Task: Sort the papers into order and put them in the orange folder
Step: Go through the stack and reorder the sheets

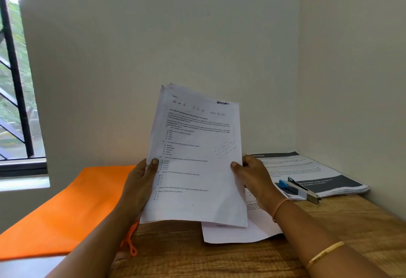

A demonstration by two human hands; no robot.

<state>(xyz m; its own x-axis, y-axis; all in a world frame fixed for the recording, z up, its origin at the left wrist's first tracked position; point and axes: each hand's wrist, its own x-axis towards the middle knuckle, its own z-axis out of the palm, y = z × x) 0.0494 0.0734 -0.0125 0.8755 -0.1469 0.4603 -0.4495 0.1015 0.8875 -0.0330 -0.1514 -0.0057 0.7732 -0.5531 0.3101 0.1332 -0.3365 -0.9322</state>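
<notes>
I hold a stack of printed papers (195, 159) upright above the wooden table. My left hand (138, 185) grips its left edge, thumb on the front sheet. My right hand (252, 178) grips the right edge the same way. The top sheet shows typed questions and some pen marks. The sheets fan slightly at the top. The orange folder (66, 214) lies flat on the table to the left, with an orange plastic fastener (130, 242) hanging at its right edge. One loose white sheet (239, 231) lies on the table under the stack.
At the right back corner lies a pile of printed sheets (312, 170) with a blue and metal stapler (301, 189) on top. Walls close the table at the back and right. A barred window (15, 93) is at the left. The wooden table (219, 258) runs toward me.
</notes>
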